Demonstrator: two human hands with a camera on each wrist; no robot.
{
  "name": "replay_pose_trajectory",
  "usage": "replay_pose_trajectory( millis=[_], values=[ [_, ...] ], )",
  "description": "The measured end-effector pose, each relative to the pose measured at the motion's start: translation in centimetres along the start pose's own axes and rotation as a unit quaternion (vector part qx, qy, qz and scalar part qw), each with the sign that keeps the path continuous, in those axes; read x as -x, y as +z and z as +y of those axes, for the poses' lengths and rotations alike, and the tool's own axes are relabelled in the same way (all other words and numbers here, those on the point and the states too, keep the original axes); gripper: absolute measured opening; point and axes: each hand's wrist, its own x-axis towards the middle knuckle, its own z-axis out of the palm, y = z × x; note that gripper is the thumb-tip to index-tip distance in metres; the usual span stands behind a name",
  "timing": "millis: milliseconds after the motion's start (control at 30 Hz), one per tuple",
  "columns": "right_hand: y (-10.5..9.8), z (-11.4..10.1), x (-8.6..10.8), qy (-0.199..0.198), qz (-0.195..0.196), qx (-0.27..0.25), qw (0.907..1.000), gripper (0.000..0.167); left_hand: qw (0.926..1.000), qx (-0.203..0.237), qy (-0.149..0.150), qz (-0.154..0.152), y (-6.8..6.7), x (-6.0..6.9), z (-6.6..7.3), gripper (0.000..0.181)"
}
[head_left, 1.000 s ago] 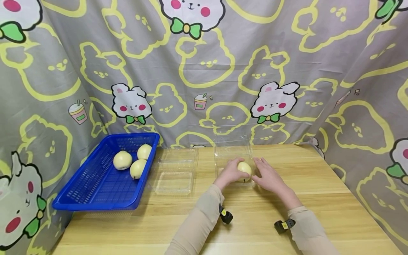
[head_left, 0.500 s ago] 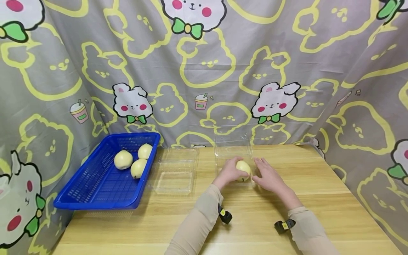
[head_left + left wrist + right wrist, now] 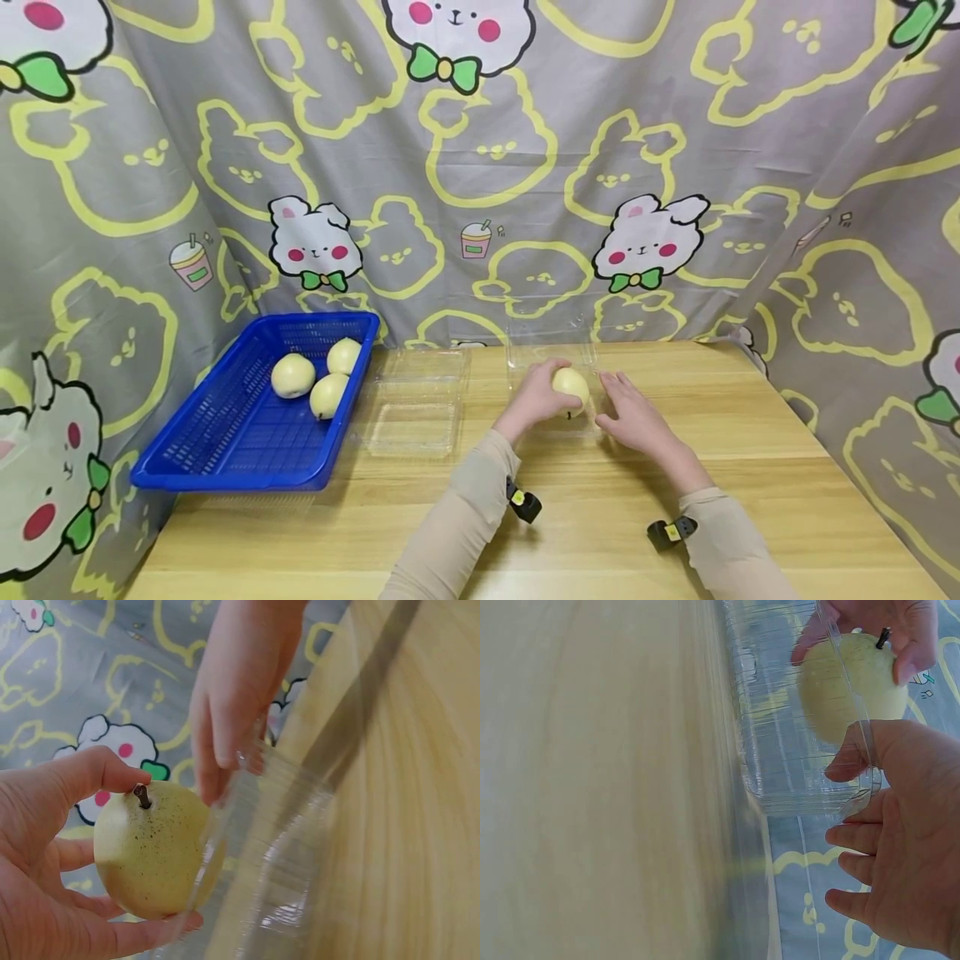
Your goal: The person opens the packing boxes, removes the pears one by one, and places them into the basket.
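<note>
In the head view my left hand (image 3: 534, 397) grips a pale yellow pear (image 3: 572, 390) over the right clear plastic clamshell box (image 3: 552, 348). The left wrist view has the pear's dark stem facing up, with thumb and fingers on opposite sides of the fruit. My right hand (image 3: 637, 423) is at the box's right side. Seen from the right wrist, its thumb (image 3: 847, 756) laps over the box's rim while the other fingers stay outside, so it pinches the wall. Whether the pear touches the box floor cannot be made out.
At the left stands a blue plastic basket (image 3: 232, 482) with three pears (image 3: 293, 376) inside. Between the basket and my hands lies another clear clamshell box (image 3: 411, 427), its lid folded back. A patterned curtain (image 3: 495, 167) rises behind the wooden table (image 3: 585, 533).
The pear has shifted slightly up and to the left in my left hand's grip. My right hand has stayed at the box's side.
</note>
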Motion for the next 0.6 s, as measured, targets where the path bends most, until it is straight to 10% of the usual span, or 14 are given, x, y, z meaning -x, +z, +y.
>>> replay_pose_trajectory(
  millis=[600],
  values=[
    [-0.2,-0.3,0.1,0.0,0.004,-0.002,1.0,0.073,0.9988,-0.02,0.044,0.006,-3.5,0.6,1.4,0.072]
  ],
)
